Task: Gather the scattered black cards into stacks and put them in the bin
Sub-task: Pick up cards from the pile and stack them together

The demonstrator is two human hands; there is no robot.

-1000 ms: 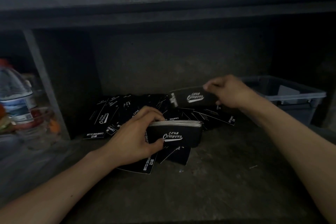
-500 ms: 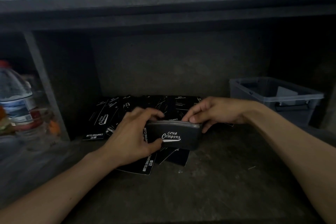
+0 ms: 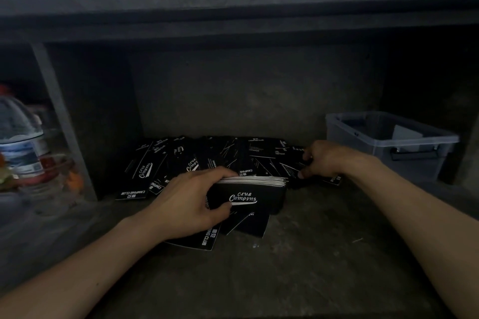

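My left hand (image 3: pixel 189 202) grips a thick stack of black cards (image 3: pixel 255 194), held on edge with the "Club Camping" print facing me. Behind it, scattered black cards (image 3: pixel 207 158) lie spread over the dark shelf floor, and a few more (image 3: pixel 248 223) lie under the stack. My right hand (image 3: pixel 326 160) reaches into the right end of the spread, thumb and fingers pinching a loose card (image 3: pixel 294 172) there. The clear plastic bin (image 3: pixel 388 142) stands at the right, just beyond my right wrist.
A grey upright post (image 3: pixel 59 116) divides the shelf at the left. Beyond it stand a water bottle (image 3: pixel 20 142) and some blurred colourful items. A dark shelf board (image 3: pixel 233 15) overhangs the alcove, whose back wall (image 3: pixel 246 96) closes in behind the cards.
My right hand laid a card on the stack, then moved back right into the scattered cards and pinched another. The left hand kept the stack in place.
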